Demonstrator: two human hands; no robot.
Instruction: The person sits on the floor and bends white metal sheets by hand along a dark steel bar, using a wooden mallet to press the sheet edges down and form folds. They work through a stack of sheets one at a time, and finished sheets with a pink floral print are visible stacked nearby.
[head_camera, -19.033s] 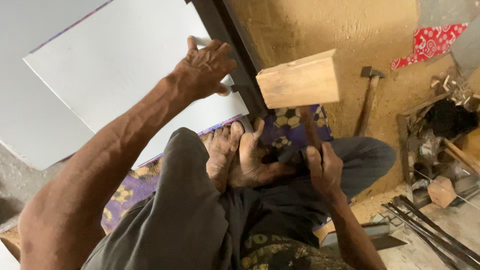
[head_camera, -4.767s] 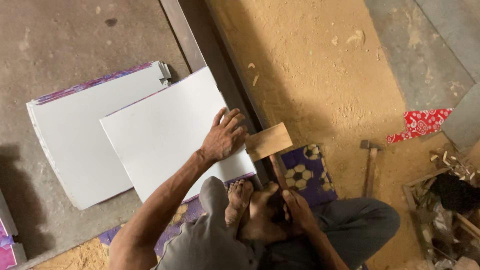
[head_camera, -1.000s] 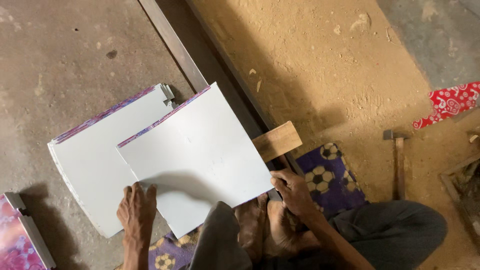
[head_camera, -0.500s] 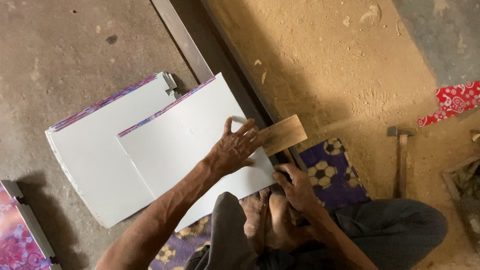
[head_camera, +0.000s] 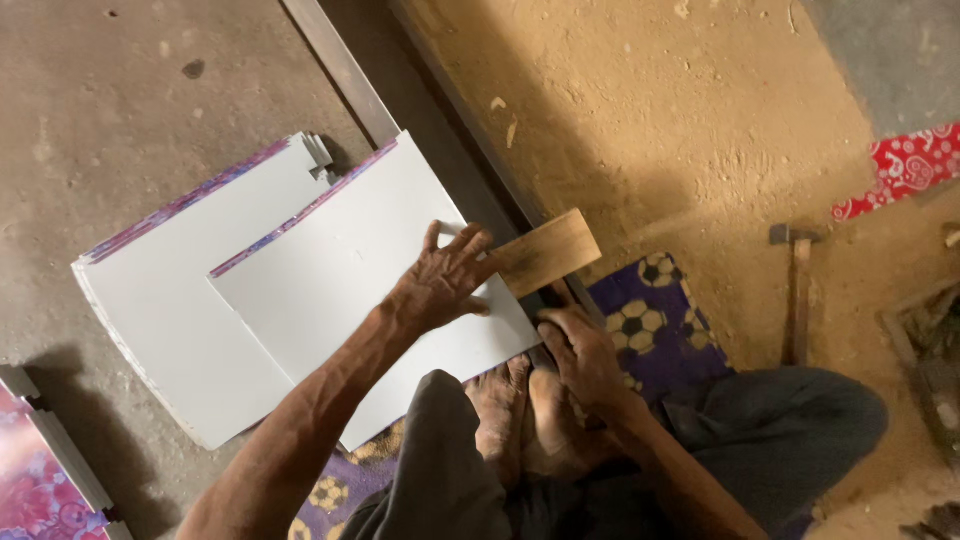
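- Seen from above, a person sits on the floor, bare feet (head_camera: 520, 420) tucked together under the knees, working at a white sheet (head_camera: 360, 290) that lies on the concrete floor (head_camera: 120, 110).
- The left hand (head_camera: 440, 285) lies flat on the sheet's near right corner, fingers (head_camera: 470, 245) spread and released, pressing down and gripping nothing.
- The right hand (head_camera: 585, 355) sits just beside that corner, low against the dark metal rail (head_camera: 440, 150); its fingers are curled, and whether they grasp the handle of the wooden mallet cannot be told.
- The wooden mallet (head_camera: 545, 252), a pale block, rests across the rail, touching the left fingertips.
- The white sheet overlaps a stack of similar sheets (head_camera: 170, 300) to its left; both show thin purple-patterned edges along their upper sides.
- At the lower left corner lies a panel with a pink and purple print (head_camera: 35, 480), framed by a grey edge.
- A purple mat printed with footballs (head_camera: 650, 320) lies beneath the person, showing beside the right forearm and again under the left arm.
- A steel hammer with a wooden handle (head_camera: 797, 290) lies well apart to the right on sandy yellow ground (head_camera: 680, 120).
- A red patterned cloth (head_camera: 900, 175) lies at the right edge, beside a grey slab (head_camera: 890, 50).
- The rail runs diagonally, dividing grey concrete from the sand.
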